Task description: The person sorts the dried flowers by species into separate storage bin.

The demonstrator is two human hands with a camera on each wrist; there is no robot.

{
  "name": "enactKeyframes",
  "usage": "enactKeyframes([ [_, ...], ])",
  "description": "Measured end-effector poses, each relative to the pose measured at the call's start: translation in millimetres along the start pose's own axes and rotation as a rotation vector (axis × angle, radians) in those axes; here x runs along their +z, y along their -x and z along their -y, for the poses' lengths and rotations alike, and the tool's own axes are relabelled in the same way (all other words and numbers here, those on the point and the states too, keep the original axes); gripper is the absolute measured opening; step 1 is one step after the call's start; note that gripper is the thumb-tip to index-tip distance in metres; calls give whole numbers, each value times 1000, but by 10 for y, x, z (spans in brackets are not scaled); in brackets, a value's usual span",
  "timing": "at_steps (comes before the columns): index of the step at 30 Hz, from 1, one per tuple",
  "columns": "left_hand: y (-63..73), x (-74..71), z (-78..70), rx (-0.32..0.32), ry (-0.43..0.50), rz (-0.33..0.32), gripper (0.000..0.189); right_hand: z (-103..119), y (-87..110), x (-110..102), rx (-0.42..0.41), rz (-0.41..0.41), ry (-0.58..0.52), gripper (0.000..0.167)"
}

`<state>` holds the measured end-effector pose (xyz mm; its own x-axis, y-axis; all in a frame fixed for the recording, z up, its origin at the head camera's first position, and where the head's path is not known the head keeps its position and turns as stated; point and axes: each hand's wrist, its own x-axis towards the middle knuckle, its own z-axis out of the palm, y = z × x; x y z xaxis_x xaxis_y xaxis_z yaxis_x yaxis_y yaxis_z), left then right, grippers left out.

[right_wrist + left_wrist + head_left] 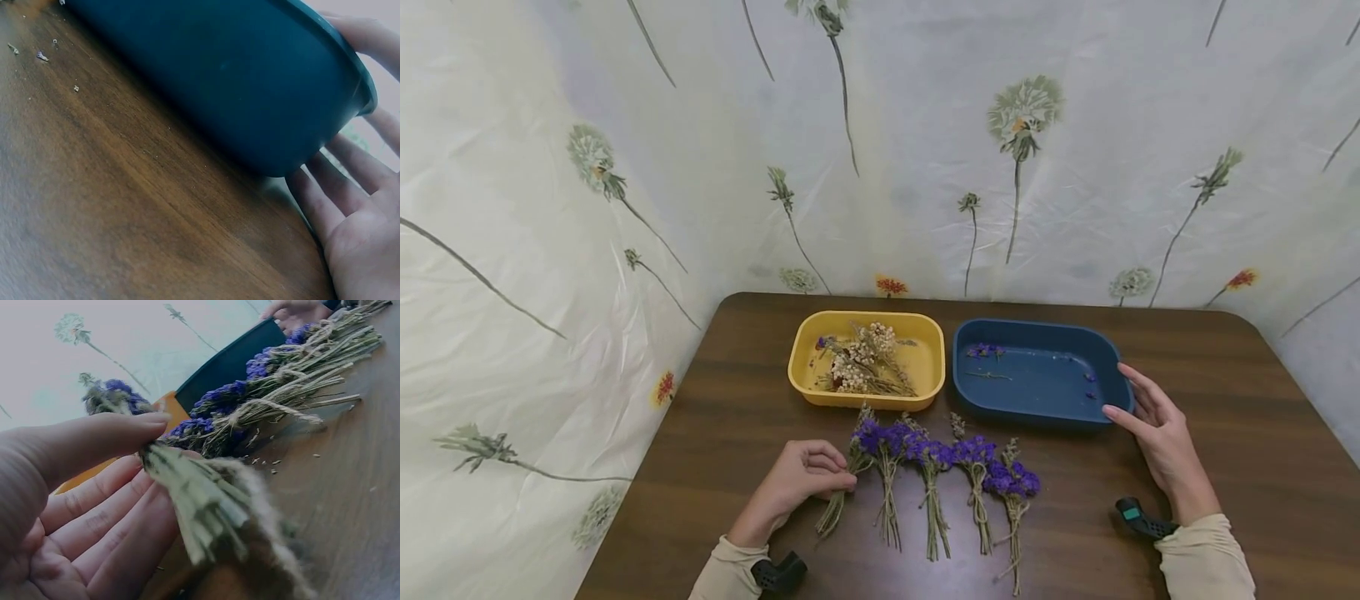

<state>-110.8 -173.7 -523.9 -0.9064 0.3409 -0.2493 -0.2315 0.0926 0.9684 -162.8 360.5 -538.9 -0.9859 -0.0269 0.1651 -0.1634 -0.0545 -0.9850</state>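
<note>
My left hand (801,479) pinches a small bundle of dried purple flowers (832,512) by its stems, thumb on one side and fingers beneath. In the left wrist view, the cut stem ends (206,519) point toward the camera, with a loose twine end (265,512) beside them. To its right, several similar twine-tied bundles (934,492) lie in a row, blooms away from me. My right hand (1161,437) grips the right end of a blue plastic tray (1037,385), thumb at the front corner of the rim and fingers around the outer side wall (250,81).
Left of the blue tray, a yellow tray (805,392) holds dried cream-white flowers (857,367). Purple petals (985,351) and a thin stem lie in the blue tray. Small plant crumbs (42,56) dot the wooden table (1225,400). A flower-printed sheet (895,125) hangs behind.
</note>
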Motion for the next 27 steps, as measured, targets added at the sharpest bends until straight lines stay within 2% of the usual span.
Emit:
enactKeyframes([
  [7,-1,-63,10,14,51,30,29,-8,12,12,0,6,-14,70],
  [12,-10,-90,23,21,56,41,24,7,1,11,2,-2,-8,70],
  [16,-8,-99,27,36,69,62,28,-10,2,13,-7,2,-20,70],
  [25,-4,-95,13,56,47,77,31,-25,2,5,-12,9,-18,70],
  [27,3,-90,3,42,46,71,32,-24,8,6,-9,8,-15,70],
])
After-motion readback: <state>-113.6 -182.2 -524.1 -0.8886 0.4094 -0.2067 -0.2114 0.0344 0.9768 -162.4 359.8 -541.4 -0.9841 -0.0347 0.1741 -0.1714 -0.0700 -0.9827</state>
